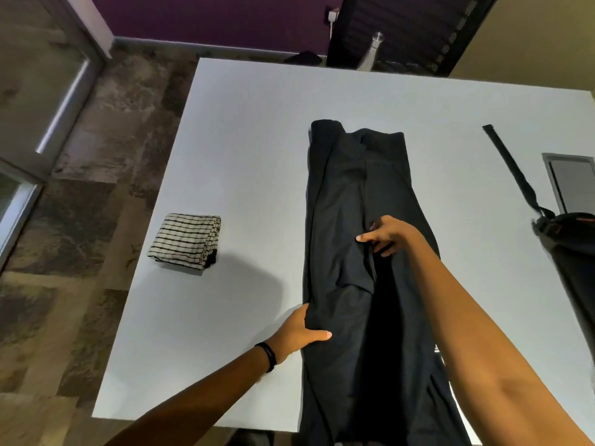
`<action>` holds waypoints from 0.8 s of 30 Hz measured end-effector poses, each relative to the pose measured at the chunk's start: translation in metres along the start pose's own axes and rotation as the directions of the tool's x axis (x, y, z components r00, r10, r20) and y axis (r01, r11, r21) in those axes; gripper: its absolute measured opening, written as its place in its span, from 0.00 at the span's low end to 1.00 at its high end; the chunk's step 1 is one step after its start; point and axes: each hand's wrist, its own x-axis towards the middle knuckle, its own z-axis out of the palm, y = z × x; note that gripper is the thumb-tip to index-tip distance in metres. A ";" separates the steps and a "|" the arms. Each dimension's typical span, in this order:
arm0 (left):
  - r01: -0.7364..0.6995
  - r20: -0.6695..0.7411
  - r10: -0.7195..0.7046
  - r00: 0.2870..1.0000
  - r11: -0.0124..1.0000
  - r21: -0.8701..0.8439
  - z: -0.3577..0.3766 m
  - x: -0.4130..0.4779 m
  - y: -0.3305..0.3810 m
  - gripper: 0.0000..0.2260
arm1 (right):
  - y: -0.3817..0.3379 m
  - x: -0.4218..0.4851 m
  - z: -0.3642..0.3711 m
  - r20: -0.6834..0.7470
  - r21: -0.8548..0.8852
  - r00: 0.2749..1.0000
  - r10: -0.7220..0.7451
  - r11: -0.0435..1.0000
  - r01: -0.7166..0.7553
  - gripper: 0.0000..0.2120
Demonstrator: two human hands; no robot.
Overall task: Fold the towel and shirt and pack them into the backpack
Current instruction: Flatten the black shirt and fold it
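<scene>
A black shirt [347, 201] lies lengthwise down the middle of the white table [244, 130], folded into a long narrow strip that hangs over the near edge. My left hand [299, 333] grips the shirt's left folded edge, thumb on top. My right hand [389, 235] rests on the middle of the shirt, its fingers curled around a fold of fabric. A striped black-and-cream towel [185, 241] sits folded in a small square at the table's left. The black backpack [570, 239] lies at the right edge, partly cut off by the frame.
A black strap [512, 169] of the backpack stretches across the table's right side. A grey flat panel [571, 181] lies at the far right. Beyond the table stand a dark chair [405, 30] and a purple wall. Patterned floor lies to the left.
</scene>
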 end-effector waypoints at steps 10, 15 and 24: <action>0.104 0.173 -0.142 0.975 0.972 0.212 -0.003 -0.015 -0.003 0.23 | 0.044 -0.029 0.028 -0.158 0.172 0.976 -0.147 0.970 0.174 0.19; 0.154 0.199 -0.241 0.950 0.914 0.375 0.000 -0.010 -0.011 0.11 | 0.065 -0.034 0.034 -0.459 0.360 0.882 -0.110 0.884 0.298 0.08; 0.108 0.195 -0.153 0.969 0.968 0.225 0.000 -0.010 -0.018 0.22 | 0.104 -0.080 0.073 -0.065 0.396 0.992 -0.112 0.909 0.129 0.09</action>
